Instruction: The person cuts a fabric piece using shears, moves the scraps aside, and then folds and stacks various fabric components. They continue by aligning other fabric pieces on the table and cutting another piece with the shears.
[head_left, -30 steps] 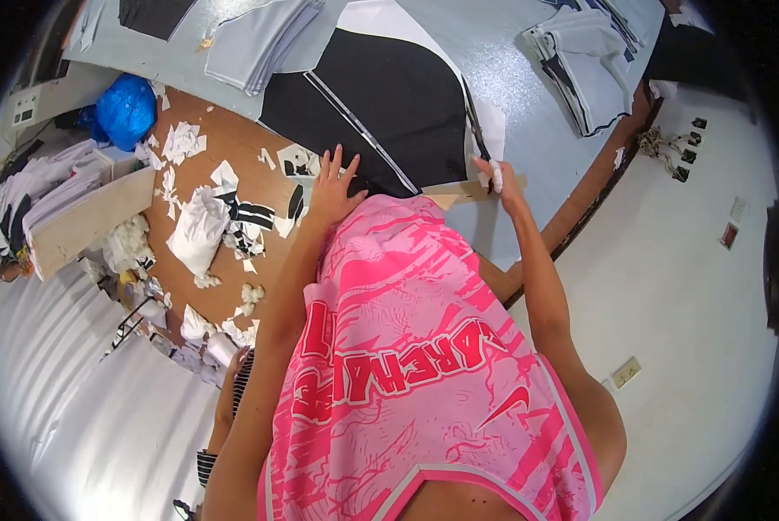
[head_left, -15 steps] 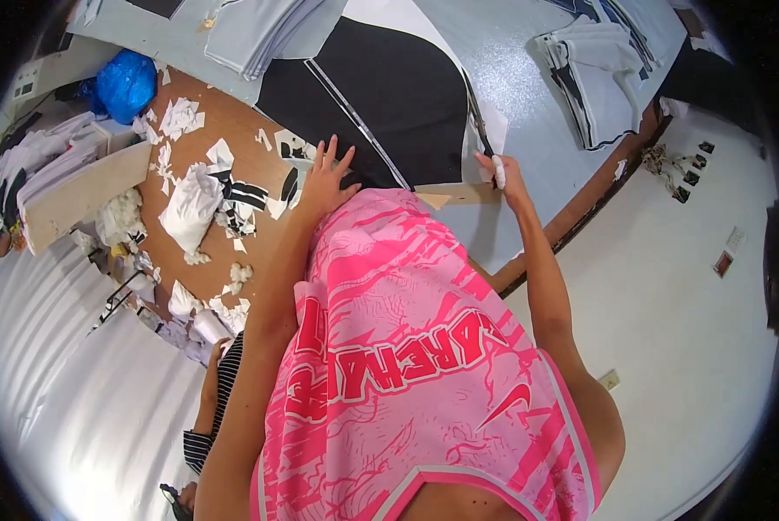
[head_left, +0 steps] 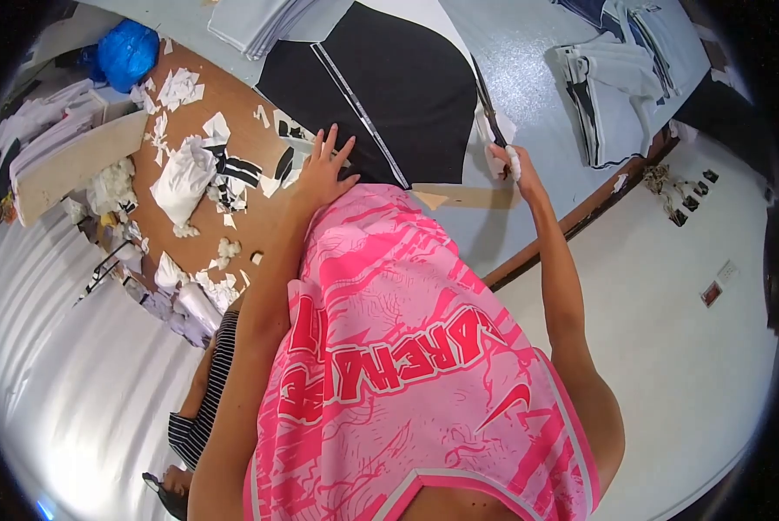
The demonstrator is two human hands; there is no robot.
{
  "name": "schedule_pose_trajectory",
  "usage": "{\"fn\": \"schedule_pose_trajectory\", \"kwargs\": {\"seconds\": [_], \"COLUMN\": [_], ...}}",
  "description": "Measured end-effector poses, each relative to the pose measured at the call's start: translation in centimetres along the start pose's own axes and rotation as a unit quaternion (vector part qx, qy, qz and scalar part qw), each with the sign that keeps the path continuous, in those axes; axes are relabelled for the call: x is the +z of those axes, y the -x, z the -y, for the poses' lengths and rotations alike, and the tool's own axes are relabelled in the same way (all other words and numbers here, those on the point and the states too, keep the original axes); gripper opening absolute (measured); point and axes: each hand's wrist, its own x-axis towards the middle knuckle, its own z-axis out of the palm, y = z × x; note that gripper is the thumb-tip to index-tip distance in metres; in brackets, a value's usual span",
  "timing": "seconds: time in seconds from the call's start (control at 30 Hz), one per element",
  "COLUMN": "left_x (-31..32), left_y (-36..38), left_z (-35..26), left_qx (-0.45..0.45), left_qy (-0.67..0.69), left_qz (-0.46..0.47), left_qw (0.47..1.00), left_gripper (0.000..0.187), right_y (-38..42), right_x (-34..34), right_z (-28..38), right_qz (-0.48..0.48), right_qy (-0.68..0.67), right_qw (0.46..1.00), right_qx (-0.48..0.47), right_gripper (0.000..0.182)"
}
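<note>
A black fabric piece [head_left: 415,95] lies flat on the grey-blue table, over white paper or cloth. Along it runs a narrow white strip [head_left: 359,115] with a dark line, like a ruler. My left hand [head_left: 323,172] rests with fingers spread at the fabric's near left corner. In my right hand [head_left: 521,172] is a pair of shears [head_left: 488,111], its handle wrapped in white. The dark blades lie along the fabric's right edge, pointing away from me; how far apart they are cannot be made out.
Folded white and black garments [head_left: 611,100] are stacked on the table's right, pale cloth [head_left: 255,26] at the far left. Scraps and a white bundle [head_left: 184,178] litter the brown floor, near a blue bag [head_left: 129,56]. A person in a striped sleeve [head_left: 211,391] is at left.
The view has shifted slightly. My right hand and the shears appear a little farther right, still at the fabric's edge. My left hand stays near the corner, its thumb now more visible.
</note>
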Motion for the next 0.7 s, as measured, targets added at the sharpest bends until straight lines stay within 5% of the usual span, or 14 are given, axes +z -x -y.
{"fn": "schedule_pose_trajectory", "kwargs": {"seconds": [0.27,0.4,0.7], "left_x": [-0.4,0.3,0.0], "left_y": [-0.3,-0.3,0.2], "left_z": [-0.5,-0.1,-0.8], "left_qx": [-0.025,-0.01,-0.02], "left_qy": [-0.002,0.015,0.036], "left_qz": [0.004,-0.017,-0.006], "left_qw": [1.0,1.0,0.999], "left_gripper": [0.084,0.084,0.084], "right_y": [-1.6,-2.7,-3.3], "right_x": [-1.8,-1.6,-2.6], "right_z": [1.6,2.3,3.6], "right_qz": [0.049,0.048,0.046], "right_qy": [0.216,0.087,0.24], "right_qw": [0.974,0.994,0.969], "right_qx": [0.052,0.036,0.034], "right_gripper": [0.041,0.042,0.043]}}
